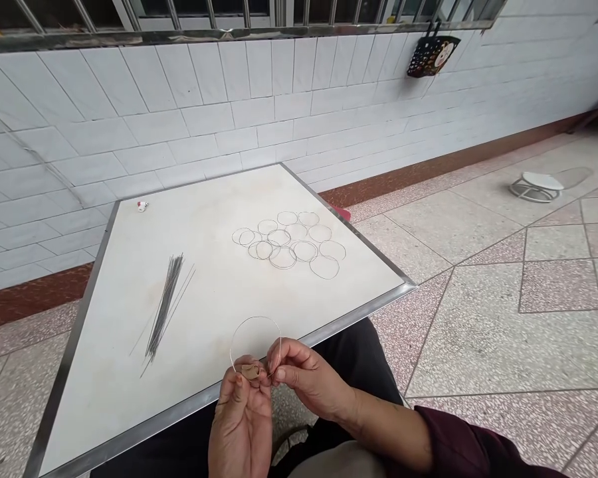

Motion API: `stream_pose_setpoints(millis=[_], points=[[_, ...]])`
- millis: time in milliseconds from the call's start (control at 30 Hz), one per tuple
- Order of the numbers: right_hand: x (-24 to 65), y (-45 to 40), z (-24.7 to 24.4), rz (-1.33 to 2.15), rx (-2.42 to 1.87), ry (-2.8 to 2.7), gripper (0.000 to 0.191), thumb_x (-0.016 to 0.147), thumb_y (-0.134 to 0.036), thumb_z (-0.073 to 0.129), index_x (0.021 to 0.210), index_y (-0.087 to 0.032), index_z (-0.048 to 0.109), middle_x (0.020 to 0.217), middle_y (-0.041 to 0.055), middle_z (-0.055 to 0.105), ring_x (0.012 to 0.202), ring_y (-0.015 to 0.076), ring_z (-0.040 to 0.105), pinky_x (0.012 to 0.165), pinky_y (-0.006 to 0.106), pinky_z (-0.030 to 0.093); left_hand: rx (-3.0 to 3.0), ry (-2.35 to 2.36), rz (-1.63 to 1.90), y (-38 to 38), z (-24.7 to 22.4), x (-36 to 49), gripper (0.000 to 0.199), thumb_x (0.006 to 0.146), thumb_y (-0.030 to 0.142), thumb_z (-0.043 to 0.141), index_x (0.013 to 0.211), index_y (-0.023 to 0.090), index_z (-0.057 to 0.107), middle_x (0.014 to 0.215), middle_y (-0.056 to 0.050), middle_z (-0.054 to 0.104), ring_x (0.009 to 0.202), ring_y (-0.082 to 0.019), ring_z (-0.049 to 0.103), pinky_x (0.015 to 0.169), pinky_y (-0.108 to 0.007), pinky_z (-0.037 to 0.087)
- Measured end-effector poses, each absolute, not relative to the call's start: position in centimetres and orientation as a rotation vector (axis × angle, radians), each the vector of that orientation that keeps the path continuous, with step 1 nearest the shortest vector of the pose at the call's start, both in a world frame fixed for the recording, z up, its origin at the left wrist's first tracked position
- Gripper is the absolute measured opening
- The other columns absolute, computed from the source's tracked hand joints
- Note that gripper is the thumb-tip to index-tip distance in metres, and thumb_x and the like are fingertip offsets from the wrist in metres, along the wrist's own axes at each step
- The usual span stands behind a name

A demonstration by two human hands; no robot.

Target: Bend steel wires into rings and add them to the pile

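Note:
A thin wire ring (256, 317) stands up above the table's near edge, held between both my hands. My left hand (242, 408) is closed on one side of it, thumb and fingers pinched together. A tan patch (250, 372), perhaps tape or a finger wrap, shows at the left fingers; I cannot tell which. My right hand (316, 378) pinches the wire's other side close by, so the fingers hide where the ends meet. Farther back on the table lie several similar wire rings (283, 247), some overlapping. To the left is a bundle of straight wires (164, 309), a few lying loose beside it.
The white table (209, 219) has a metal edge and stands near a tiled wall (189, 126). A small red-and-white object (142, 206) sits at its far left corner. A dark patterned bag (432, 56) hangs from the window bars. A low round stool (535, 186) stands on the floor.

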State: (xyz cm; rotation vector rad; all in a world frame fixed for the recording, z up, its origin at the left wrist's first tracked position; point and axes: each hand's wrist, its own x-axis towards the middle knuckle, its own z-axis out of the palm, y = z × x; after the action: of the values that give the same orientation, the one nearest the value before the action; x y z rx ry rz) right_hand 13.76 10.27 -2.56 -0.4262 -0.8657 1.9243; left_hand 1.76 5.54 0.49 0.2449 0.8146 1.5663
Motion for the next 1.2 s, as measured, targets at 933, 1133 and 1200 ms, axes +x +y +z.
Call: stream_pose_setpoints(millis=[933, 1133, 1200], points=[[16.3, 12.2, -1.4, 0.900, -0.828, -2.004, 0.126, 0.053, -0.044, 0.093, 0.152, -0.025, 0.017, 0.147, 0.0195, 0.038, 0.135, 0.0348, 0.040, 0.111, 0.051, 0.037, 0.251, 0.965, 1.367, 5.6, 0.6, 1.9, 0.013, 0.070, 0.026, 0.082, 0.076, 0.019, 0.073, 0.091, -0.003, 0.062, 0.084, -0.019, 0.062, 0.074, -0.030, 0.055], [15.7, 12.0, -1.8, 0.845, -0.795, -1.961, 0.121, 0.059, -0.040, 0.091, 0.152, -0.027, 0.014, 0.141, 0.0167, 0.048, 0.128, 0.0318, 0.048, 0.107, 0.048, 0.042, 0.280, 1.014, 1.393, 6.0, 0.1, 2.1, 0.023, 0.062, 0.032, 0.087, 0.075, 0.018, 0.074, 0.087, -0.003, 0.063, 0.077, -0.016, 0.059, 0.071, -0.028, 0.055], [15.5, 12.0, -1.9, 0.826, -0.779, -1.965, 0.115, 0.062, -0.036, 0.089, 0.151, -0.028, 0.016, 0.139, 0.0153, 0.049, 0.126, 0.0305, 0.050, 0.106, 0.047, 0.043, 0.293, 1.021, 1.399, 6.2, -0.2, 2.1, 0.024, 0.060, 0.032, 0.088, 0.074, 0.018, 0.074, 0.085, -0.003, 0.062, 0.074, -0.015, 0.057, 0.071, -0.027, 0.055]])
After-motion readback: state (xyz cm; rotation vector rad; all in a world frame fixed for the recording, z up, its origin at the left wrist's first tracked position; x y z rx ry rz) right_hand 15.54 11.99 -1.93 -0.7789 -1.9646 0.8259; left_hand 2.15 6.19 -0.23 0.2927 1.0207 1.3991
